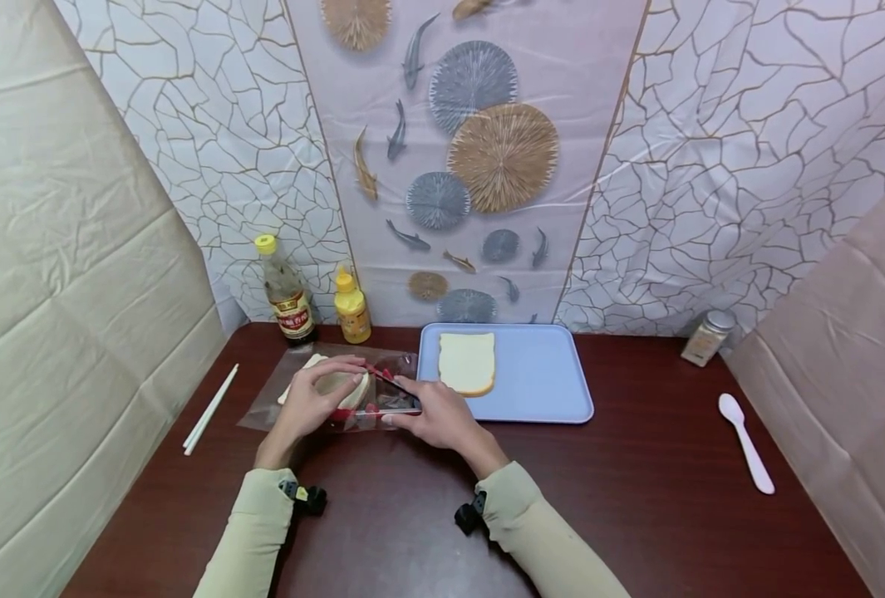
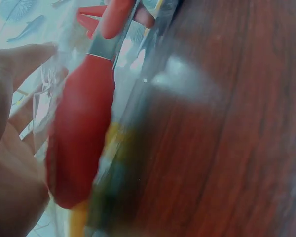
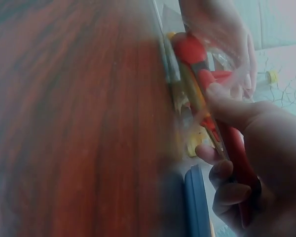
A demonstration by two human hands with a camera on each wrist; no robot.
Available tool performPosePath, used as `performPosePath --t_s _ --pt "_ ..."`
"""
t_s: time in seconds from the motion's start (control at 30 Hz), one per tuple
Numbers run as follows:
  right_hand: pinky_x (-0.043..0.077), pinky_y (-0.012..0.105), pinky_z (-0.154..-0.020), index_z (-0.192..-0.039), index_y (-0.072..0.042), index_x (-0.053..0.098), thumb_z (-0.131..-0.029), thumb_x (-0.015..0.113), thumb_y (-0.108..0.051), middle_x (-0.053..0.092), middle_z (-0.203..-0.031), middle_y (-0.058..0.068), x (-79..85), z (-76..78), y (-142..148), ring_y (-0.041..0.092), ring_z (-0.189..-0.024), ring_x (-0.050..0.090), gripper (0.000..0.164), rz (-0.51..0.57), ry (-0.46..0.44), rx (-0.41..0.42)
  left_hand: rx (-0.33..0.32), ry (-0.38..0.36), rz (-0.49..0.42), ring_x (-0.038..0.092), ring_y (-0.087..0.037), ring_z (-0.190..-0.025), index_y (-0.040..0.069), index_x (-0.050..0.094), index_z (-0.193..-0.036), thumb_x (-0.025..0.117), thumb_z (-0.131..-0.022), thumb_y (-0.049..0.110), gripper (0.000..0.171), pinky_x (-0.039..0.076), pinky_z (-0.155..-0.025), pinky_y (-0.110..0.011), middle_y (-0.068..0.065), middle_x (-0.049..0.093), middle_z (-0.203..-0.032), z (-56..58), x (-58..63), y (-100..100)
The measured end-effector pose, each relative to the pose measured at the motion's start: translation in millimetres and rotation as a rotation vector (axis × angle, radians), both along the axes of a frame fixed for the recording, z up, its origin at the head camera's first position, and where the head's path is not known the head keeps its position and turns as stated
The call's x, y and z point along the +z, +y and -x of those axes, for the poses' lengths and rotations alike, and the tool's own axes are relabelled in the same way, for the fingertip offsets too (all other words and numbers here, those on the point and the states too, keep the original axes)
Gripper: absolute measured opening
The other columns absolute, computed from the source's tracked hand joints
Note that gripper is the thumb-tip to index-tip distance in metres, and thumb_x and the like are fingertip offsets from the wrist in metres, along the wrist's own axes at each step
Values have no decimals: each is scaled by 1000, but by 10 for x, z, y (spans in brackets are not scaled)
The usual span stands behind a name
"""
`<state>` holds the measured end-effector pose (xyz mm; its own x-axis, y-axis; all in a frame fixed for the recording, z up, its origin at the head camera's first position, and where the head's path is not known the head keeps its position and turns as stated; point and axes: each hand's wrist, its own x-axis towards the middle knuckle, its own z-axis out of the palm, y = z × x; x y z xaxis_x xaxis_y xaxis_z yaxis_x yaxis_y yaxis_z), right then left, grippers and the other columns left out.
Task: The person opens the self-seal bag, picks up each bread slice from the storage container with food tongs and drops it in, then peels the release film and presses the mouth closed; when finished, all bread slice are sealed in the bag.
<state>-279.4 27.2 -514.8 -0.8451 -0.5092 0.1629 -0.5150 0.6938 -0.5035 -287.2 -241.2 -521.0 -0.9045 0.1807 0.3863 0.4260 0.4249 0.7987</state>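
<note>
My right hand point(image 1: 442, 415) grips a pair of red-and-silver tongs point(image 3: 234, 148), thumb on one arm and fingers curled on the other. The red tips point(image 2: 84, 128) point left, at the mouth of a clear plastic bag point(image 1: 265, 405) of sliced bread. My left hand point(image 1: 313, 397) holds the bag's mouth between thumb and fingers, arched over the bread point(image 1: 357, 394). Plastic film and the hand partly hide the bread, and whether the tips touch it I cannot tell. One bread slice point(image 1: 467, 362) lies flat on the left half of a light blue tray point(image 1: 539, 378).
Behind the bag stand a dark sauce bottle point(image 1: 289, 307) with a yellow cap and a yellow squeeze bottle point(image 1: 352, 311). White chopsticks point(image 1: 210, 411) lie at the left. At the right are a spice jar point(image 1: 707, 339) and a white spoon point(image 1: 746, 444).
</note>
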Motion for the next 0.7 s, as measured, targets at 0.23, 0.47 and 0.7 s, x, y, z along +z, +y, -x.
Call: performPosePath --t_s 0.23,0.47,0.7 --pt "64 45 -93 -159 -19 56 -98 76 -59 72 -144 9 1 -13 -9 28 -120 75 76 -36 40 7 -39 7 -15 70 -18 -130 23 85 -112 82 -99 22 13 42 -120 -31 3 79 -128 21 10 40" --pt "63 45 -94 -157 -16 59 -93 81 -58 72 -144 9 9 -32 -23 26 -124 73 79 -23 50 -6 -44 13 -25 71 -21 -129 19 85 -113 82 -100 21 14 42 -115 -17 2 80 -126 24 -14 32" --pt "62 44 -95 -156 -15 59 -94 79 -61 73 -142 8 17 -31 -20 24 -122 72 80 -19 18 -17 -13 -20 13 68 -19 -133 28 84 -114 81 -100 28 15 44 -122 -39 4 78 -131 8 -20 22"
